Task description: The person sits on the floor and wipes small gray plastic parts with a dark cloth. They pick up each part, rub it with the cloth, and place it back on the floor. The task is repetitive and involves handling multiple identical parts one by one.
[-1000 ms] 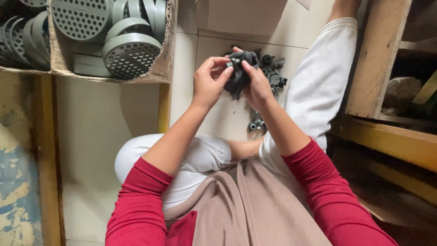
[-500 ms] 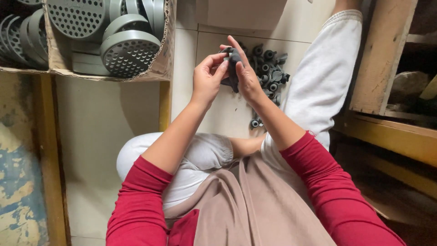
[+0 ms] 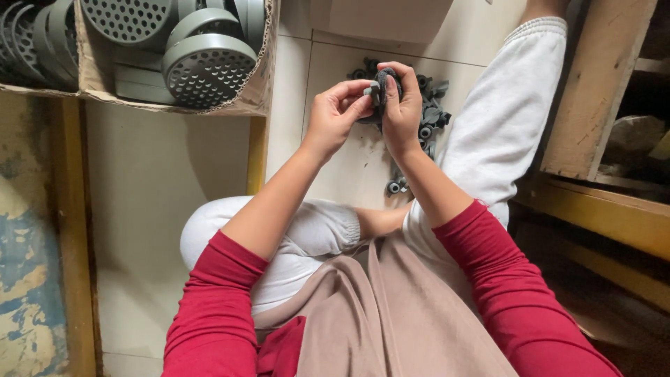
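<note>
Both hands meet above the tiled floor, between my knees. My right hand (image 3: 403,105) grips a dark round part (image 3: 386,80) from the right, thumb over its top. My left hand (image 3: 338,112) pinches a small grey piece (image 3: 373,91) against the left side of that part. Directly beneath the hands lies a pile of small dark grey plastic fittings (image 3: 429,115) on the floor, partly hidden by the hands. Red sleeves cover both forearms.
A cardboard box (image 3: 262,77) at upper left holds several grey perforated round caps (image 3: 206,66). A yellow wooden post (image 3: 256,153) stands under it. My white-trousered leg (image 3: 502,119) stretches along the right. Wooden shelving (image 3: 600,202) borders the right side.
The camera shifted slightly. My hands stayed together on the dark part, and the left fingers moved closer against it with the small grey piece.
</note>
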